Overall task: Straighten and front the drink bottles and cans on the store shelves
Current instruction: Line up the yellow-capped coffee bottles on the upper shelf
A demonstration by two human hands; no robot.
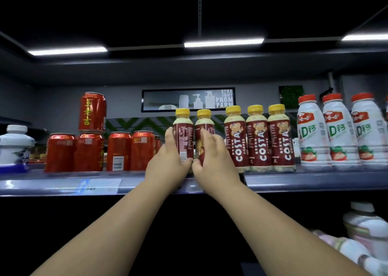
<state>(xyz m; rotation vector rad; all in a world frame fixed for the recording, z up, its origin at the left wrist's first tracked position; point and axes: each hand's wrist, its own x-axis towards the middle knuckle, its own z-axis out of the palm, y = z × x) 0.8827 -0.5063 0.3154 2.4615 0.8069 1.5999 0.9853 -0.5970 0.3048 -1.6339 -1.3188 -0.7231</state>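
Both arms come up from the bottom of the frame and meet at the centre of the shelf (63,183). The left hand (170,160) wraps its fingers round the left coffee bottle (183,133), with the thumb low on its front. That yellow-capped bottle has its back label and barcode turned outward. Just beside it, the right hand (212,160) grasps the right coffee bottle (204,124), fingers curled across a label that faces partly sideways. Both bottles stand upright near the shelf's front edge, and the two thumbs sit close together between them.

Immediately right of the hands, three Costa bottles (257,137) stand in a neat row, logos facing out. Further right come the white milk bottles (338,131), red-capped, with strawberries on the labels.

Over on the left half, red cans (118,152) line the shelf, some showing barcodes, and a stacked can (92,112) sits on top of one of them. At the far left edge is a white jug (14,145). In the lower right corner, pale bottles (365,233) on the shelf below are too blurred to read.
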